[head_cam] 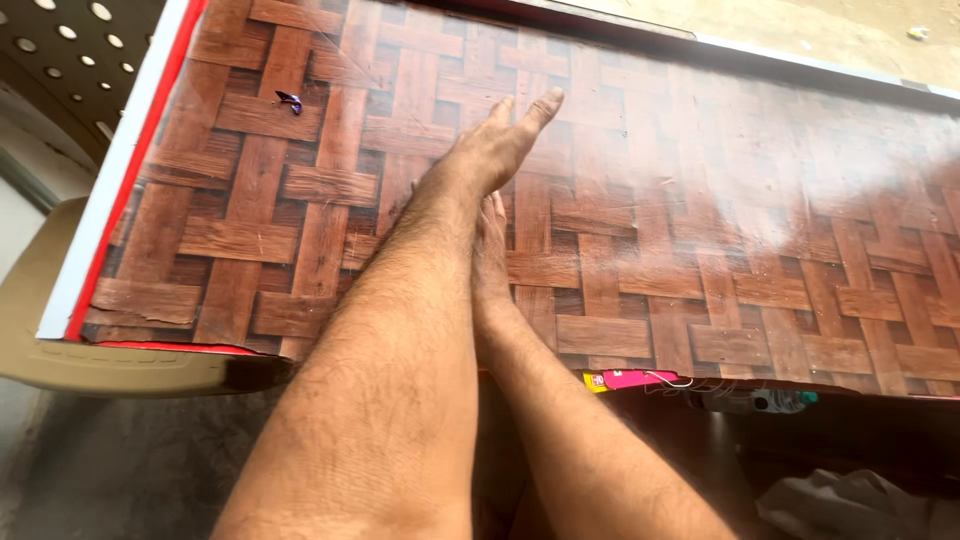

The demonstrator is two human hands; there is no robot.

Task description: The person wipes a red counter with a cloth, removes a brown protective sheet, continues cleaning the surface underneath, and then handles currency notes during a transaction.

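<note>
- Both bare arms stretch out over the glossy tabletop (700,250) with its brown woven-wood print, and that surface is what the hands are working on.
- The left hand (497,148) lies near the middle of the tabletop towards its far edge. It is open, fingers straight and together, holding nothing. It seems to rest on the sheet or just above it.
- The right hand (489,245) sits just nearer than the left hand, tucked against the left forearm and seen edge-on. I cannot tell whether it is open or curled, but nothing shows in it.
- A small dark purple scrap (290,101) lies on the tabletop, well to the left of both hands and untouched.
- The white and red border strip (120,170) runs down the tabletop's left side, with a beige plastic chair (60,350) outside it.
- Below the tabletop's near edge, a pink and yellow packet (628,379) pokes out, and a grey cloth (850,500) lies lower right.
- My read on this flat-handed pass over the sheet is that it goes best with palms low, fingers closed and pressure even, because the glossy film looks scuffed near the borders.
</note>
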